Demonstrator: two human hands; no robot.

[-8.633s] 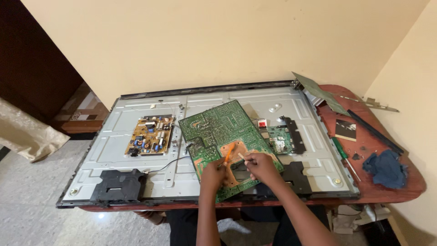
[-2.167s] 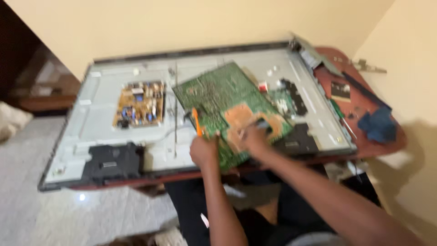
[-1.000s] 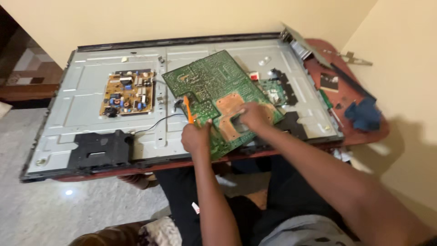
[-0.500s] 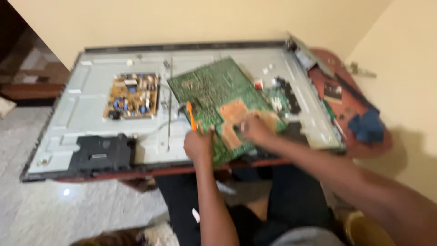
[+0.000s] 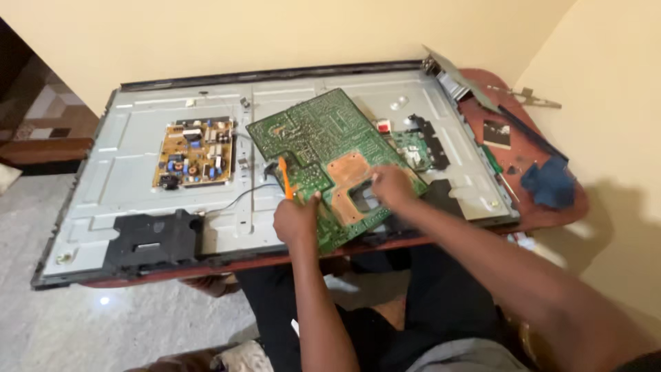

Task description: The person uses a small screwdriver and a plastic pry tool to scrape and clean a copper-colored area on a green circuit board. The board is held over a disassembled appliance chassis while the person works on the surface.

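The large green circuit board [image 5: 323, 148] lies tilted on the open back of a flat television panel [image 5: 131, 179], in the lower middle of the frame, with its near corner reaching almost to the front edge of the panel. It seems to be light and stiff, but also fragile: the thin sheet could crack if it is bent, and the small parts on it should not be pressed, so I judge it is best to take it by its bare edges or corners. It is dark green with many fine tracks, and it has an orange-brown copper area with a rectangular opening near the lower right part. The left hand [image 5: 296, 219] is closed around an orange-handled tool [image 5: 284, 177], which points up over the left edge of the board. The right hand [image 5: 391, 186] rests on the copper area with the fingers bent down; it is blurred, so I cannot tell if it pinches something. To the left of the board sits a smaller yellowish power board [image 5: 193, 153], and below it, at the lower left, a black plastic bracket [image 5: 153, 239]. To the right is a small green board [image 5: 413, 148]. The panel lies on a reddish desk [image 5: 571, 207], where a blue cloth [image 5: 547, 184] is at the right side of the frame.
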